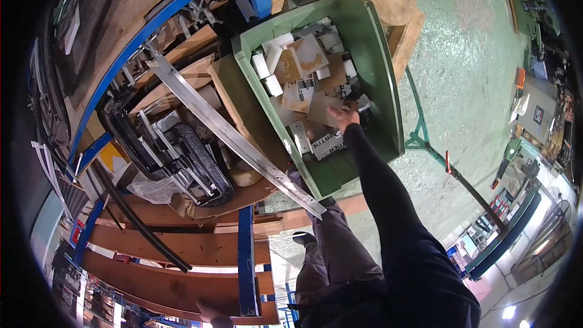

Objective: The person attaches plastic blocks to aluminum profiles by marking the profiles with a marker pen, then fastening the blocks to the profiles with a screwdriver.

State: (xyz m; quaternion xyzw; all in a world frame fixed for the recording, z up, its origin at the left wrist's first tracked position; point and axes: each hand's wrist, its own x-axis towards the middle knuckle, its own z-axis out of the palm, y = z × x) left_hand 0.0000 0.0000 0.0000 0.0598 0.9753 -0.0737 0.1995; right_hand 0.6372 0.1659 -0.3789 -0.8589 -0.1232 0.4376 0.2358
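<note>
My right hand (345,115) reaches into a green plastic bin (378,61). Its fingers are apart and lie over the right edge of a greyish square plate (320,109); I see no clear grip on it. Around it are brownish flat plates (308,54), white blocks (271,85) and a white piece with black lettering (331,144). At the bottom edge of the view, my left hand (209,312) shows only in part, fingers stretched out by the orange-brown boards (164,288), holding nothing that I can see.
A long metal bar (234,136) slants across a cardboard box of metal rods and black parts (194,161) left of the bin. A blue-edged workbench (115,64) stands beyond. Right of the bin, a green stand (419,140) rests on the green floor (467,85).
</note>
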